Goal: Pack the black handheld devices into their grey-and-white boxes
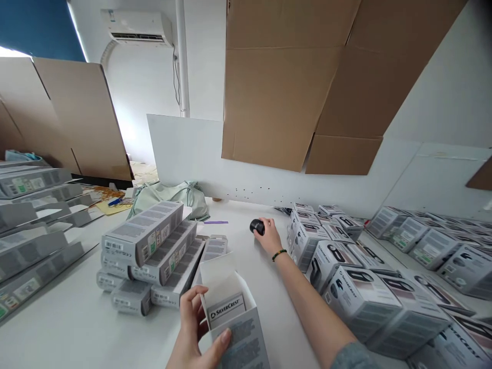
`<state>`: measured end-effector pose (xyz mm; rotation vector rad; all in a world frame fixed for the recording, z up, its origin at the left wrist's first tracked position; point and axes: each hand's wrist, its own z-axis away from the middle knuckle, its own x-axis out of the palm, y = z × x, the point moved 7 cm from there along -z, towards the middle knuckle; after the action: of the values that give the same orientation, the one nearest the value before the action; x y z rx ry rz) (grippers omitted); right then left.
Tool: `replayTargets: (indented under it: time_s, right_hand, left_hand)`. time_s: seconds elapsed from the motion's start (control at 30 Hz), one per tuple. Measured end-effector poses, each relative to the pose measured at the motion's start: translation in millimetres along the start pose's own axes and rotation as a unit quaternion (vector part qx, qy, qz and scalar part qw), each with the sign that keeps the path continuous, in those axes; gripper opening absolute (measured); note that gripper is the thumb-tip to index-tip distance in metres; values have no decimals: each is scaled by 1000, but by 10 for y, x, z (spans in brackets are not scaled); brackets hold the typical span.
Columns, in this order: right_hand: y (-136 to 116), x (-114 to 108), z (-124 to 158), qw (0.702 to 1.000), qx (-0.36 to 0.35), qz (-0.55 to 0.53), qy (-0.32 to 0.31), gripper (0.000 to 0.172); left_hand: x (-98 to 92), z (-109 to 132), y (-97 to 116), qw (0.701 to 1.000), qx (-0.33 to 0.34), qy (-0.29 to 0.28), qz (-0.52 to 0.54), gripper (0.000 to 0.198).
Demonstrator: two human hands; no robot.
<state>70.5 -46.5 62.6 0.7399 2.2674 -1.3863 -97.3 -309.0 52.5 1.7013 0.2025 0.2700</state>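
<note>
My left hand (196, 330) grips a grey and white carton (246, 338), with the thumb on its front and the other fingers on its left side. The top flap of this carton stands up, and inside shows a card or booklet (226, 310) printed "SilverCrest". Further off, my right hand (269, 238) reaches across the white table (265, 292) and its fingers are closed on a small black rounded object (257, 226); its exact kind is not clear. Flat grey cartons (142, 230) lie stacked to the left of my left hand.
Rows of upright SilverCrest boxes (361, 294) stand right of my right forearm, with more beyond a divider (378, 243). Unfolded cartons (34, 241) are piled at far left. A pale green cloth bag (172, 197) and a purple strip (216, 222) lie toward the back wall.
</note>
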Motion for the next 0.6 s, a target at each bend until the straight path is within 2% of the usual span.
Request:
replayTargets:
  time_s: [0.07,0.17,0.2,0.23,0.27,0.33,0.37,0.43,0.5,0.6]
  right_hand:
    - [-275,-321,61,998,-27,-31,42,36]
    - [-771,-949,307,984,-74,-97,127,38]
    - [-936,-1222,454,957,-107,-188,192,37]
    - [-1093,-1445,609,928,-140,-260,226,35]
    - [-1243,-1611,756,908,-165,-307,232,37]
    - [-1526,-1770,1001,909,-197,-325,172,34]
    - [-1647,-1772,1108,921,-210,-304,122,31]
    - [-1801,-1630,1300,948,-229,-219,-5,22]
    - [-1802,-1403,1466,957,-235,-120,-118,20]
    - [-1599,-1154,1617,956,-214,-15,-201,23]
  left_hand:
    - [-3,-35,-29,999,34,-9,-6,61]
    - [44,-82,-36,992,114,-40,-37,57]
    - [72,-88,-26,988,138,-49,-56,56]
    - [101,-89,-13,983,158,-54,-80,55]
    - [129,-83,3,977,176,-53,-105,54]
    - [186,-53,26,965,211,-46,-147,54]
    - [218,-29,25,959,230,-44,-161,55]
    - [274,29,-16,946,273,-35,-171,58]
    - [301,82,-105,937,308,-13,-166,61]
    - [320,133,-245,936,323,12,-143,64]
